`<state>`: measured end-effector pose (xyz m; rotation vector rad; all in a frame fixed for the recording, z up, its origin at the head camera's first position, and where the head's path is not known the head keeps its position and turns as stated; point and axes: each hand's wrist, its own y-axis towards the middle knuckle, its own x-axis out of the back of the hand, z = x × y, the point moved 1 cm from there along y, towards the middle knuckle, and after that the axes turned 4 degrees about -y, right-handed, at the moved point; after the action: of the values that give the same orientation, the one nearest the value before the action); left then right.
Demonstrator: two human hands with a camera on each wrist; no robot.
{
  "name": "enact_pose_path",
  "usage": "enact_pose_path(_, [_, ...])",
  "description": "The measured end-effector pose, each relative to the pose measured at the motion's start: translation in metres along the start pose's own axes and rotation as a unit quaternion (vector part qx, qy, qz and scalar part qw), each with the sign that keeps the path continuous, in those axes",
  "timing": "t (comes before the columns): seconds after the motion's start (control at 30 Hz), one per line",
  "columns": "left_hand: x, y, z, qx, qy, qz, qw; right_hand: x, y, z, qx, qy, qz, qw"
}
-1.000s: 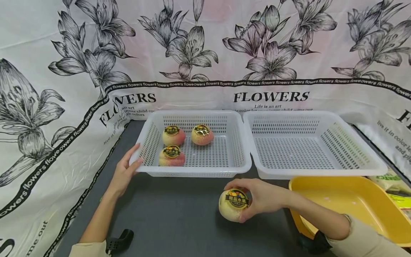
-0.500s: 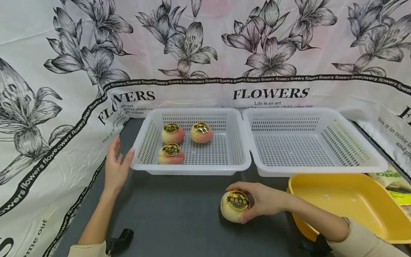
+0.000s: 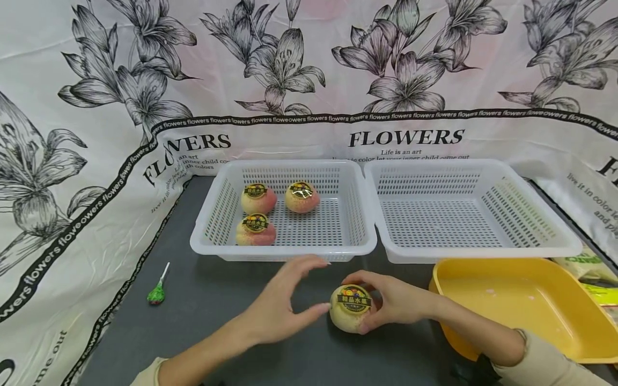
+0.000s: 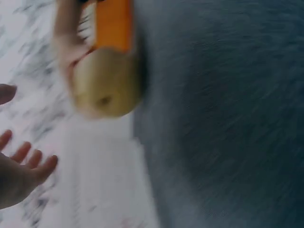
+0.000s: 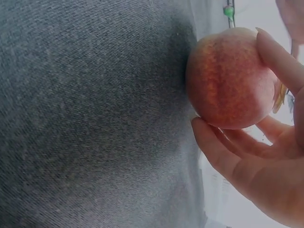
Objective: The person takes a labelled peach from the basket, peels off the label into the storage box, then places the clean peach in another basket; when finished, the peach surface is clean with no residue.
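My right hand (image 3: 393, 300) grips a peach (image 3: 345, 316) low over the dark table, with thumb and fingers around its side. A black round sticker with coloured fruit faces up on it. In the right wrist view the peach (image 5: 230, 80) shows its red side; in the left wrist view its pale yellow side is blurred. My left hand (image 3: 270, 311) is spread beside the peach, thumb tip close to it, holding nothing. Several fingers of the left hand (image 4: 19, 175) show in the left wrist view. Three stickered peaches (image 3: 256, 236) lie in the left white basket (image 3: 285, 251).
A second white basket (image 3: 483, 253) stands on the right, touching or nearly touching the first. A yellow tub (image 3: 531, 300) sits in front of it, with packets (image 3: 586, 268) behind at the right. A green lollipop (image 3: 156, 294) lies on the table (image 3: 203, 289) at the left.
My left hand has let go of the left basket's rim and swung right to beside the held peach, leaving the lollipop in view. The right hand has hardly moved, still gripping the peach.
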<state>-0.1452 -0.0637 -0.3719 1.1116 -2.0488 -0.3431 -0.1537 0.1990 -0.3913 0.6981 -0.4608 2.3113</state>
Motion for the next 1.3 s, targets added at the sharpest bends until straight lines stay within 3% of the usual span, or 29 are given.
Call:
enact_pose_path(0.1, [-0.023,-0.001,0.010,0.110,-0.037,0.085,0.9896,-0.002,0.000,-0.001,0.012,0.013,-0.005,1.000])
enact_pose_path(0.2, [-0.037,-0.001,0.020,0.163,-0.049,0.128,0.9771,-0.003,0.000,-0.001,0.024,0.022,-0.007,0.999])
enact_pose_path(0.33, [-0.049,-0.001,0.027,0.167,-0.053,0.151,0.9730,-0.003,-0.001,-0.001,0.029,0.030,-0.006,0.999])
enact_pose_path(0.53, [-0.060,0.000,0.032,0.160,-0.067,0.133,0.9758,-0.003,-0.005,-0.004,0.009,0.045,-0.006,0.999])
enact_pose_path(0.7, [-0.063,0.001,0.033,0.170,-0.062,0.124,0.9757,0.000,-0.009,-0.007,0.005,0.093,0.005,0.996])
enact_pose_path(0.83, [-0.064,0.001,0.033,0.172,-0.055,0.119,0.9762,0.010,-0.013,-0.005,-0.045,0.083,-0.051,0.994])
enact_pose_path(0.9, [-0.064,0.001,0.033,0.169,-0.055,0.117,0.9772,0.016,-0.015,-0.002,-0.095,0.095,-0.091,0.987])
enact_pose_path(0.97, [-0.065,0.002,0.033,0.166,-0.055,0.113,0.9781,0.021,-0.018,0.001,-0.137,0.143,-0.108,0.974])
enact_pose_path(1.13, [-0.066,0.002,0.033,0.166,-0.062,0.107,0.9783,0.024,-0.024,0.004,-0.201,0.292,-0.058,0.933])
enact_pose_path(1.3, [-0.066,0.004,0.033,0.165,-0.055,0.107,0.9790,0.019,-0.024,0.004,-0.223,0.348,-0.040,0.910])
